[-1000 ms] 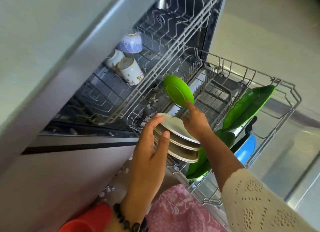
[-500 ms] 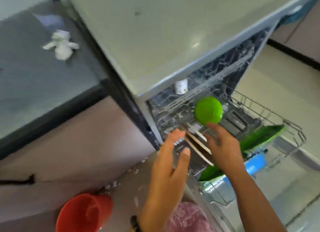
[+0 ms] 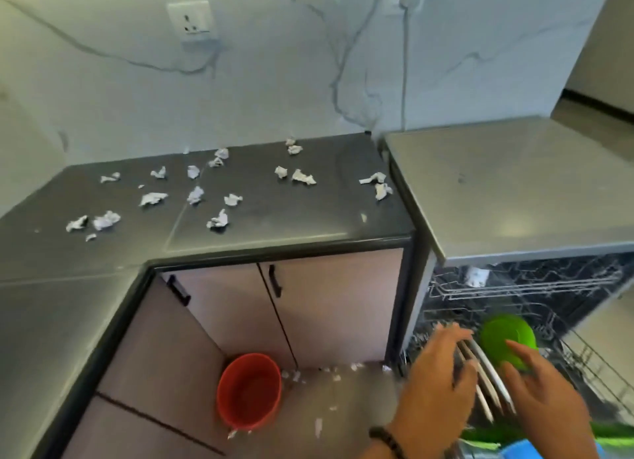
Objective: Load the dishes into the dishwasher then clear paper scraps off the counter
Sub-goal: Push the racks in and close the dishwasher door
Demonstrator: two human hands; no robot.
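now, both hands over the loaded rack, scraps waiting on the bench

down at the lower right, the left hand (image 3: 437, 378) hovers with fingers spread and straight, its grip open and holding nothing, just beside the pale plates (image 3: 487, 378) that stand on edge in the lower rack (image 3: 590, 366) of the dishwasher (image 3: 514, 190). a dark bead bracelet (image 3: 387, 439) circles that wrist. the right hand (image 3: 545, 395) is also loose-fingered, its grip open; a fingertip lies against or just in front of the green bowl (image 3: 504, 336), and i cannot tell whether it truly touches. the bowl sits tilted in the rack behind the plates. a green plate (image 3: 614, 431) and something blue (image 3: 521, 451) show at the bottom edge, partly cut off. a pale cup (image 3: 477, 276) sits in the upper rack inside the machine.

paper scraps (image 3: 197, 195) lie scattered across the dark bench (image 3: 308, 218) to the left of the dishwasher, well apart from both hands; most are crumpled white bits spread from the left corner to the right edge. more small scraps lie on the floor (image 3: 343, 410) near a red bucket (image 3: 249, 391), which stands upright by the cabinet doors (image 3: 326, 304). a wall socket (image 3: 192, 20) and a cable (image 3: 404, 67) are on the marbled wall behind.
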